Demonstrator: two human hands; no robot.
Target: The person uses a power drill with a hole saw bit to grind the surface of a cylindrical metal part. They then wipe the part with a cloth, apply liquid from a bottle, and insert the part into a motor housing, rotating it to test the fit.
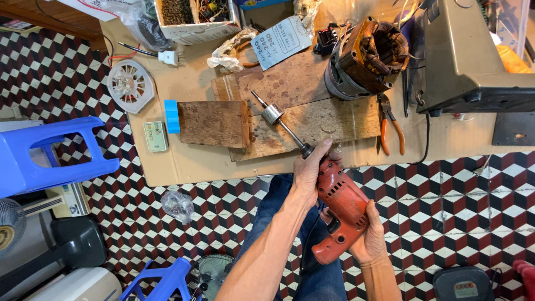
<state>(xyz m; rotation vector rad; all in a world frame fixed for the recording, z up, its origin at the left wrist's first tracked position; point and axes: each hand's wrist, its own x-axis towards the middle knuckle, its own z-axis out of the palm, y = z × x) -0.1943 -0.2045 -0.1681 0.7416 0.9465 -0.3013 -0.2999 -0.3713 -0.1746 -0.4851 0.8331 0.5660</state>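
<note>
Two hands gripped a red electric drill (pixel 340 209). The right hand (pixel 369 237) was wrapped closed around the drill's handle, nearest the body. The left hand (pixel 308 173) was curled shut over the drill's front end, its fingers by the chuck. Out from the left hand's fingertips ran a thin metal shaft carrying a grey rotor (pixel 272 113), which lay over worn wooden boards (pixel 301 106). Just beyond the right hand lay orange-handled pliers (pixel 389 127). Farther out from both hands sat a motor stator (pixel 365 58) with copper windings.
</note>
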